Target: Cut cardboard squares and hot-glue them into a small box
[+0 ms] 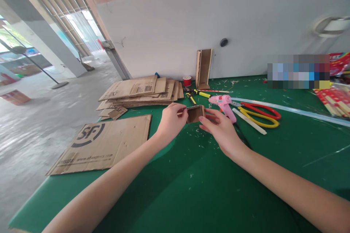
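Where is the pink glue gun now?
In the head view the pink glue gun lies on the green table, just right of the small cardboard piece, beside the scissors.

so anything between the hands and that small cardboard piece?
Nothing visible. The left hand and right hand both already touch the small cardboard piece, one on each side. The pink glue gun lies just behind the right hand, clear of the grip.

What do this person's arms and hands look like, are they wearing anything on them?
Both arms are bare as far as the picture shows: no sleeves, gloves, watch or bracelet. The left hand and right hand show no rings that I can make out.
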`<state>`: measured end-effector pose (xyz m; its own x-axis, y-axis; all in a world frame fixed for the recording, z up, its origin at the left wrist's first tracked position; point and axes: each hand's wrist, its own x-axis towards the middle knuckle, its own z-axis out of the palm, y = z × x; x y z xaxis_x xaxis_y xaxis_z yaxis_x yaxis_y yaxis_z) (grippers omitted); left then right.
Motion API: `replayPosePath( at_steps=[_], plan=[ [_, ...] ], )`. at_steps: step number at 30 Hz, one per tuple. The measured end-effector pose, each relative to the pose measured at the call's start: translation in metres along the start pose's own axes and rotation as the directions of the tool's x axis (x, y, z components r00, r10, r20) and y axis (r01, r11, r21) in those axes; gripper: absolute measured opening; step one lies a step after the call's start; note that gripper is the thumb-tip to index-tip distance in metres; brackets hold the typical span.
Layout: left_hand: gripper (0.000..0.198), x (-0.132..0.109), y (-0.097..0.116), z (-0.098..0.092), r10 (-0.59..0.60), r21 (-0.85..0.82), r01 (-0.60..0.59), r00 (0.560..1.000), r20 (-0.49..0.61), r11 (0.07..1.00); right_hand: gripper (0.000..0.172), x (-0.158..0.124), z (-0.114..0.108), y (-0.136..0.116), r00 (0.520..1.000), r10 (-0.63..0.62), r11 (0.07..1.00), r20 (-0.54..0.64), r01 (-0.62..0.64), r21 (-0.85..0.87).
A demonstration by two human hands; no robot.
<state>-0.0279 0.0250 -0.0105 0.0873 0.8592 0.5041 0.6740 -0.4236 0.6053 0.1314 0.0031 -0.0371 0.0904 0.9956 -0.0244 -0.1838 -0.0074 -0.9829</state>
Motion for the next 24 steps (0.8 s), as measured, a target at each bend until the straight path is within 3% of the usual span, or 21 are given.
replayPosePath(
  at_steps=[5, 11, 16, 20, 24],
  plan=[
    [0.021, 0.0, -0.004, -0.001, 0.123, 0.139, -0.122, 0.992, 0.004, 0.983, 0.044, 0.006, -0.005, 0.01, 0.989, -0.147, 0.981, 0.032, 0.15, -0.122],
    [0.023, -0.003, -0.004, 0.001, 0.096, 0.054, -0.094, 0.995, -0.028, 0.994, 0.045, 0.003, -0.009, 0.012, 0.97, -0.226, 0.95, 0.091, 0.24, -0.202],
    [0.019, -0.001, -0.002, -0.001, -0.06, -0.133, 0.056, 0.998, -0.03, 0.989, 0.047, 0.002, -0.008, 0.008, 0.975, -0.213, 0.957, 0.068, 0.222, -0.188],
    [0.025, 0.002, -0.002, 0.0, -0.258, -0.405, 0.246, 0.966, 0.026, 0.881, 0.045, 0.0, -0.008, 0.002, 0.964, -0.257, 0.941, 0.075, 0.267, -0.207],
    [0.02, 0.003, -0.002, 0.001, -0.244, -0.566, 0.225, 0.969, 0.043, 0.794, 0.042, -0.003, -0.008, -0.002, 0.95, -0.304, 0.926, 0.068, 0.312, -0.215]
  ],
)
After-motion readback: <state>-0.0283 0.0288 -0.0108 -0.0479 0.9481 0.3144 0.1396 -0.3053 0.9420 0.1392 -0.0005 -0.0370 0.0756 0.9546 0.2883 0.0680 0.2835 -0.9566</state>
